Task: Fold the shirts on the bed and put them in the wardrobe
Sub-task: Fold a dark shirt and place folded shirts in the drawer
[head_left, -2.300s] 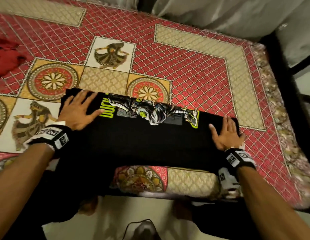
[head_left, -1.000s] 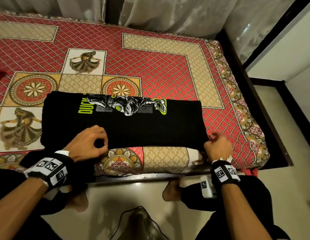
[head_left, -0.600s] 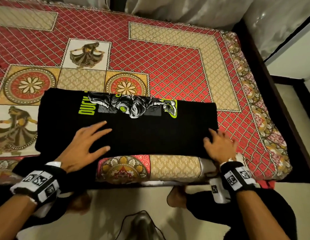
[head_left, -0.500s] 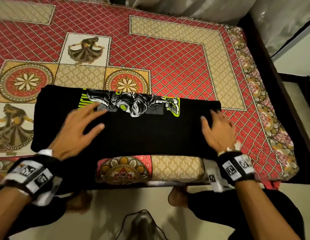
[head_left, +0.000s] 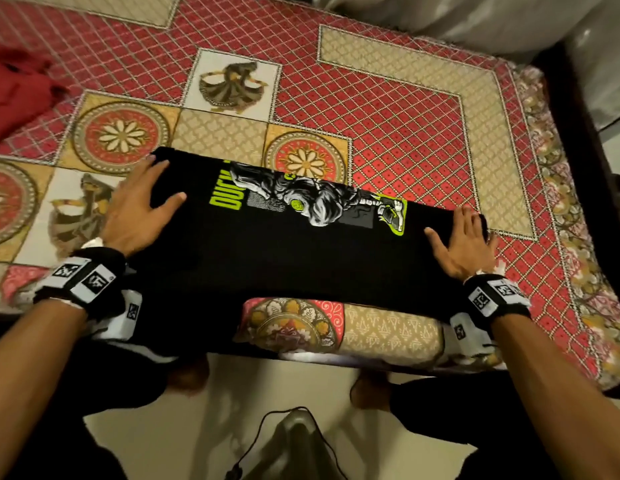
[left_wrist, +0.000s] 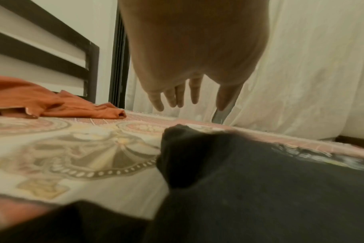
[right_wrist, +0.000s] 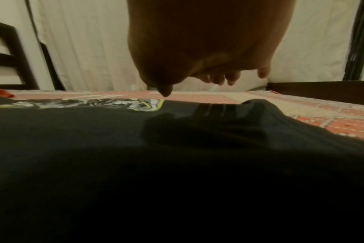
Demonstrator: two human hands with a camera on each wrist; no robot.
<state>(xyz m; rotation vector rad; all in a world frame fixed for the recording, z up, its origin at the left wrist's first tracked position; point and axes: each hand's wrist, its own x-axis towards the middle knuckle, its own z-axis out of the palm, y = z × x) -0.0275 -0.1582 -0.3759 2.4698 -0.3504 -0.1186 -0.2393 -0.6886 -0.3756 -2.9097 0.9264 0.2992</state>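
Bare forearms; each wrist wears a black band [head_left: 83,277] with white square-coded tags.

You face pale curtains [left_wrist: 301,65] behind the far edge; a dark slatted headboard [left_wrist: 52,54] stands left, glossy cream floor [head_left: 232,410] below, under dim warm light.

The black shirt [head_left: 301,258] carries a grey-white figure print with lime-green lettering. Beneath it the bedcover [head_left: 388,126] is red diamond lattice with beige bands, flower medallions and dancer panels. At ten o'clock lies a plain red garment [head_left: 14,95].
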